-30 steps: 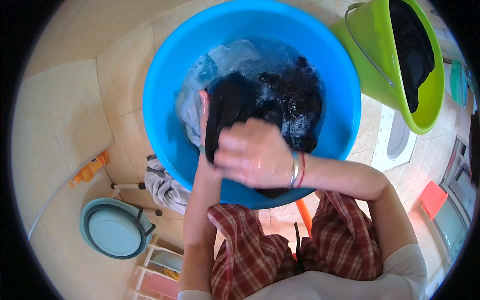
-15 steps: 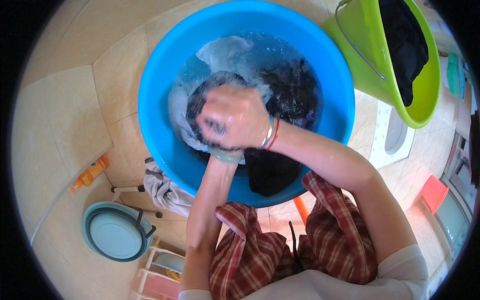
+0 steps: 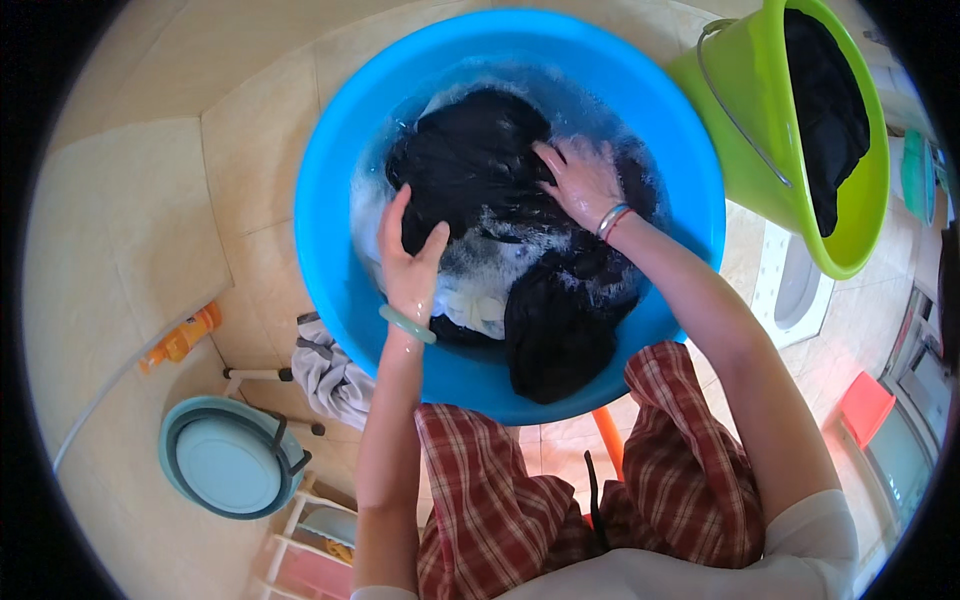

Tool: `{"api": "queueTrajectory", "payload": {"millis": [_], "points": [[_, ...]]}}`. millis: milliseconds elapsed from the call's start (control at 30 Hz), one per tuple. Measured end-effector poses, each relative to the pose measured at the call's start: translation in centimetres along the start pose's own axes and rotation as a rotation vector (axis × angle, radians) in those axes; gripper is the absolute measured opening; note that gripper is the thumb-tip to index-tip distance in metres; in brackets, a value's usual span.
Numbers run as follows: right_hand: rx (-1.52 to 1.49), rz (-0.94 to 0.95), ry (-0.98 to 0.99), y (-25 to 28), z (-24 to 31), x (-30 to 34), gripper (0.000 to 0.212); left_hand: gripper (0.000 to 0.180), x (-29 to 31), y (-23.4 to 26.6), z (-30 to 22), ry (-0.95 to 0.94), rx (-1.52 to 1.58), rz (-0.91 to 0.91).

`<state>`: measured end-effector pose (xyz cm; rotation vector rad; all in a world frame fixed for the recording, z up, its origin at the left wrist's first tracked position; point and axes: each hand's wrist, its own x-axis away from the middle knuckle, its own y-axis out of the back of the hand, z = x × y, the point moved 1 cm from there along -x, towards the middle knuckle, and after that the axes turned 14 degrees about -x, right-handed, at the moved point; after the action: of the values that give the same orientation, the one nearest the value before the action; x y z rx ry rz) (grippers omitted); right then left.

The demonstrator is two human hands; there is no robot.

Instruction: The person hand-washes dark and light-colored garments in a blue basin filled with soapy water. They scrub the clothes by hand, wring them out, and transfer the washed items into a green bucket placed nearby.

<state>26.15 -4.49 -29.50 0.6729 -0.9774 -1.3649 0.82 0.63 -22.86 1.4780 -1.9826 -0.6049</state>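
A dark, wet piece of clothing [image 3: 480, 150] lies spread over the soapy water in a large blue basin [image 3: 325, 130]. At its left edge is my left hand [image 3: 408, 265], thumb and fingers apart, wearing a pale green bangle. Fingers of my right hand [image 3: 588, 185] are spread on the garment's right side; a silver bracelet and a red string circle that wrist. Beneath my hands, white cloth [image 3: 470, 312] shows through the foam. Another black garment [image 3: 560, 335] hangs partly up the basin's near wall.
A lime green bucket [image 3: 740, 110] with black cloth inside leans at the basin's right. Beyond it is a white floor fixture [image 3: 795, 285]. To the left are a grey cloth [image 3: 325, 375], a folding basin [image 3: 228, 465] and an orange bottle [image 3: 180, 338].
My hands were clasped together around a bunched dark cloth; they have moved apart and loosened. The dark garment now lies spread across the water between them.
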Motion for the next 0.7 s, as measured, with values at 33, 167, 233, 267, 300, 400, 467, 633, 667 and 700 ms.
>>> {"api": "queueTrajectory", "payload": {"millis": [33,167,233,267,300,400,467,633,667,700], "points": [[-0.035,-0.078,-0.040,0.2,0.0,0.0,0.046,0.059,0.6,-0.2,-0.1,-0.010,-0.036,-0.002],[-0.430,-0.280,-0.199,3.1,2.1,0.0,0.026,0.049,3.4,0.0,-2.9,0.117,0.007,-0.078],[-0.619,-0.395,-0.012,6.1,5.7,1.1,0.024,0.047,4.2,0.3,-3.5,0.281,0.310,-0.037],[-0.697,-0.400,0.045,7.6,7.2,1.5,0.025,0.047,4.6,0.0,-4.1,0.363,0.469,-0.011],[-0.807,-0.413,0.076,8.7,8.2,2.0,0.024,0.052,4.7,0.0,-5.9,0.598,0.685,0.039],[-1.061,-0.369,0.203,12.1,11.4,3.6,0.026,0.064,4.0,0.9,-7.8,0.899,1.249,0.418],[-1.209,-0.249,0.287,13.6,13.1,5.3,0.024,0.079,2.7,0.6,-8.3,0.567,1.280,0.497],[-1.570,0.224,0.530,14.4,14.9,8.8,0.022,0.063,2.3,0.2,-4.1,0.469,1.584,0.650],[-1.628,0.231,0.465,14.7,14.4,8.8,0.022,0.060,3.1,-0.5,-3.1,0.477,1.657,0.688],[-1.697,0.247,0.408,15.2,13.9,8.3,0.022,0.057,3.8,-0.5,-2.1,0.482,1.716,0.709]]}}
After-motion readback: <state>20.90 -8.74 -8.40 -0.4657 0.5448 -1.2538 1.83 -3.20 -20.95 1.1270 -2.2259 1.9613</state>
